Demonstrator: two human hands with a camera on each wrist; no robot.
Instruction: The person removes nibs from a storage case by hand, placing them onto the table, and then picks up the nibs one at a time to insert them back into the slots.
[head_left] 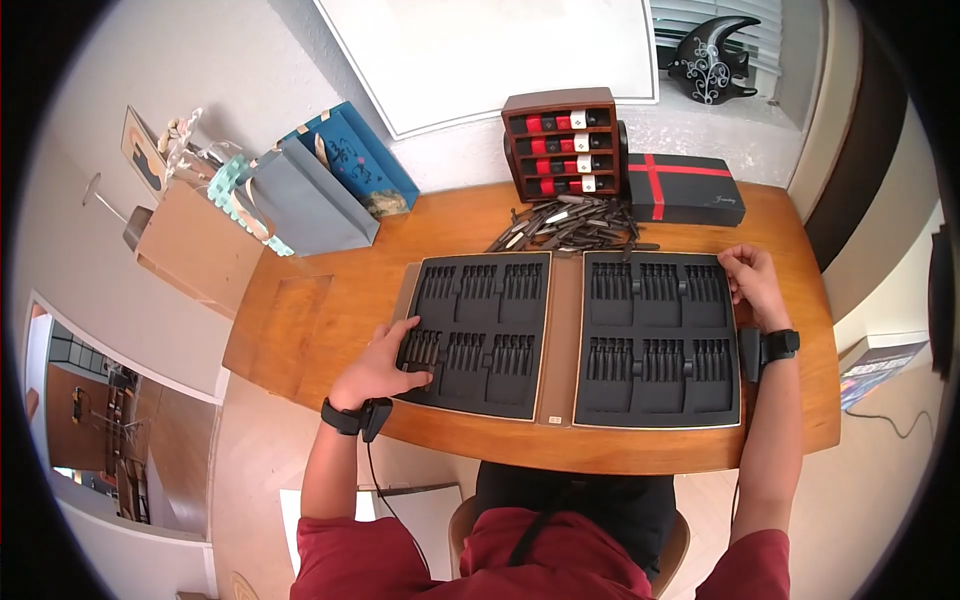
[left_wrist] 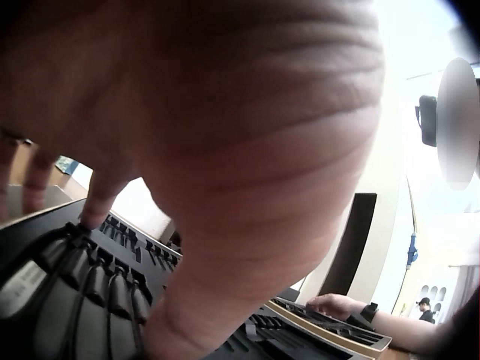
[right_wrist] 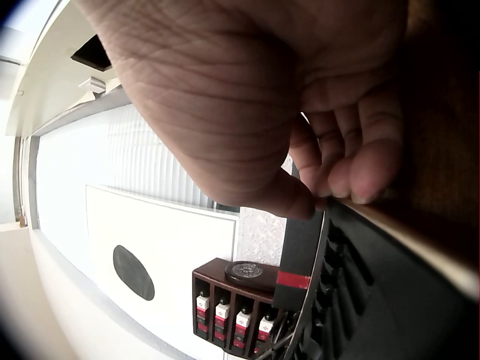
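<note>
Two black slotted trays lie side by side on the wooden bench (head_left: 300,330), their long edges meeting down the middle in front of the person. The left hand (head_left: 385,365) rests flat on the near left corner of the left tray (head_left: 480,330), fingers straight and spread, their tips pressing down on the lower row of slots. The right hand (head_left: 752,282) sits at the far right corner of the right tray (head_left: 655,340), its fingers curled over the tray's outer edge in what looks like a pinch on the rim. So each hand already touches its own tray. The loose pile of dark pens (head_left: 575,228) lies beyond both trays, just behind their far edges and in front of the small wooden rack (head_left: 562,150); the right hand is the nearer of the two to it. The pens point mostly across the bench, tangled at angles. The head view gives the whole layout, but not the grip. The left wrist view shows a fingertip (left_wrist: 94,217) planted on the tray's ridged slots (left_wrist: 97,277), and the right wrist view shows the curled fingers (right_wrist: 352,161) closed against the tray's edge (right_wrist: 397,240), with the rack (right_wrist: 236,307) behind.
</note>
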